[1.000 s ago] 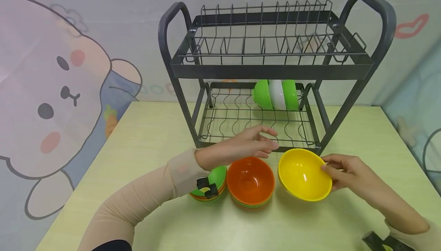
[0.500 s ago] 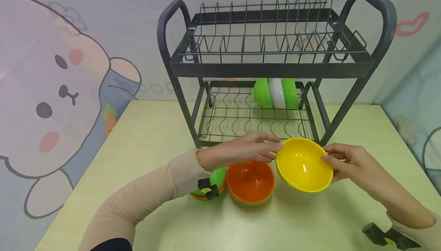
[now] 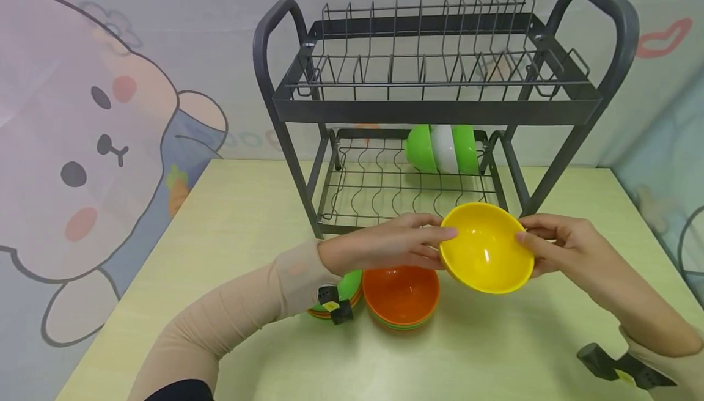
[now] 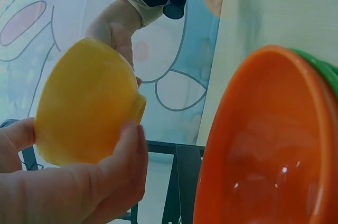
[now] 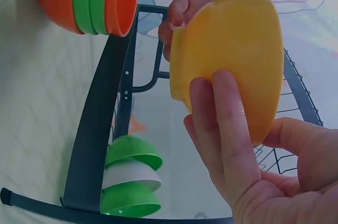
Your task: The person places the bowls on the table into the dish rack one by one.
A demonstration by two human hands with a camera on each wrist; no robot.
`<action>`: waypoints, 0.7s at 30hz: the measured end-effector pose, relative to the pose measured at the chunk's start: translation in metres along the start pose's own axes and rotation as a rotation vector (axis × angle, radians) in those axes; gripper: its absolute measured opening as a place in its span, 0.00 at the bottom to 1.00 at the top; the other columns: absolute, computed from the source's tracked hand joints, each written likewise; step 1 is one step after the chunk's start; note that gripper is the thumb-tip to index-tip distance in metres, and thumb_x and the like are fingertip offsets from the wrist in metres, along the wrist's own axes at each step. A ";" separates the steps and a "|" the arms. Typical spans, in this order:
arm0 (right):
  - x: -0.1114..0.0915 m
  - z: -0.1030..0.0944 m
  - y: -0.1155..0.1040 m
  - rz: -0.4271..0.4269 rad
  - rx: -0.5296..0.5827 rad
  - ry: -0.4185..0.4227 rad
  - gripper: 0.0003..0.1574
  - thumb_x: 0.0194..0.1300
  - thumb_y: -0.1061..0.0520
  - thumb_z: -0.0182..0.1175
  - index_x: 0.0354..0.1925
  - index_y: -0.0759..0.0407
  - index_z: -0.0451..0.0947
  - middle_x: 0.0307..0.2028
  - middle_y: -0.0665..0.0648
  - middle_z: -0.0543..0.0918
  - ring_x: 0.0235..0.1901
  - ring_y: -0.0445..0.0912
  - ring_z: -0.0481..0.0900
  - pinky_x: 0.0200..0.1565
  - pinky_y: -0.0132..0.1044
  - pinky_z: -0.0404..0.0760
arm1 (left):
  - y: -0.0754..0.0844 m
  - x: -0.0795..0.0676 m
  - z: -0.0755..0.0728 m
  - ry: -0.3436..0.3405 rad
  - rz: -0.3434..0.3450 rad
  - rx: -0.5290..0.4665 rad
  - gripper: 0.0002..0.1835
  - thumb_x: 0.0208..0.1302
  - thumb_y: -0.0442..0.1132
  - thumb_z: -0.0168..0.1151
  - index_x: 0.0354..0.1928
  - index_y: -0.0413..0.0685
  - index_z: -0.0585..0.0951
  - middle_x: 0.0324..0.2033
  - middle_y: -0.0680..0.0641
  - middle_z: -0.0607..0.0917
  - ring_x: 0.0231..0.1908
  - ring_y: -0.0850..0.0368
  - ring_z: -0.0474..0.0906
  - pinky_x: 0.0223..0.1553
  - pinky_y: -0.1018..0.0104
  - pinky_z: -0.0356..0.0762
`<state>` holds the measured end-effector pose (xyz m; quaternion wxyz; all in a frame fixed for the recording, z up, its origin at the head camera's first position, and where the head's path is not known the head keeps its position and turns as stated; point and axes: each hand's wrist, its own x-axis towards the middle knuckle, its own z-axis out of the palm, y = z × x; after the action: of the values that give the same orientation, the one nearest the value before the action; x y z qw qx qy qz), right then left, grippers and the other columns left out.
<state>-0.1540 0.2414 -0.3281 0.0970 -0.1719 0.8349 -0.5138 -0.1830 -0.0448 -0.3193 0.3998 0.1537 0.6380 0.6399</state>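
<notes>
A yellow bowl (image 3: 486, 248) is held between both hands above the table, its inside tilted toward the head camera. My left hand (image 3: 393, 242) grips its left rim, thumb over the edge and fingers against the outside. On the opposite side, my right hand (image 3: 561, 245) pinches the rim, with its fingers spread on the outer wall in the right wrist view. Under the left hand stands a stack topped by an orange bowl (image 3: 401, 297), green showing below. Left of it is a stack with a green bowl (image 3: 350, 285) on top, partly hidden by the left wrist.
A dark two-tier dish rack (image 3: 434, 112) stands behind the hands. On its lower tier, at the right rear, a green bowl (image 3: 420, 149), a white bowl (image 3: 444, 149) and another green bowl (image 3: 465, 150) stand on edge. The pale table (image 3: 258, 205) extends around the rack.
The right hand has raised the yellow bowl slightly toward the rack. My left hand, apart from it a second ago, has moved down and taken hold of its left rim.
</notes>
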 end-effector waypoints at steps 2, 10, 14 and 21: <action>0.001 0.000 -0.002 0.006 0.007 0.002 0.22 0.76 0.61 0.54 0.58 0.79 0.71 0.43 0.64 0.84 0.32 0.48 0.86 0.33 0.40 0.87 | 0.001 -0.001 0.000 0.000 0.023 -0.006 0.22 0.78 0.40 0.50 0.64 0.31 0.64 0.50 0.40 0.79 0.49 0.49 0.81 0.55 0.58 0.79; 0.008 0.000 -0.006 -0.007 0.013 0.018 0.22 0.76 0.59 0.55 0.58 0.77 0.72 0.43 0.62 0.84 0.33 0.49 0.86 0.34 0.39 0.87 | 0.006 -0.004 -0.002 0.043 0.048 0.006 0.23 0.79 0.42 0.48 0.66 0.32 0.65 0.50 0.40 0.79 0.48 0.49 0.81 0.53 0.59 0.81; 0.007 -0.001 -0.007 -0.068 0.014 0.054 0.17 0.75 0.60 0.56 0.54 0.73 0.74 0.39 0.57 0.86 0.31 0.52 0.87 0.35 0.40 0.87 | 0.007 -0.005 -0.005 0.051 0.053 -0.004 0.24 0.79 0.42 0.48 0.67 0.32 0.65 0.49 0.38 0.80 0.48 0.48 0.82 0.52 0.58 0.81; 0.007 -0.006 -0.011 -0.119 0.002 0.228 0.10 0.73 0.60 0.58 0.42 0.69 0.78 0.31 0.61 0.85 0.25 0.52 0.85 0.30 0.40 0.86 | 0.007 -0.008 -0.015 0.081 0.063 -0.027 0.23 0.79 0.43 0.48 0.66 0.33 0.65 0.50 0.37 0.79 0.49 0.46 0.81 0.53 0.58 0.81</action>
<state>-0.1604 0.2396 -0.3157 -0.0292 -0.1614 0.8283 -0.5357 -0.1910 -0.0600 -0.3121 0.3552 0.1424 0.6400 0.6663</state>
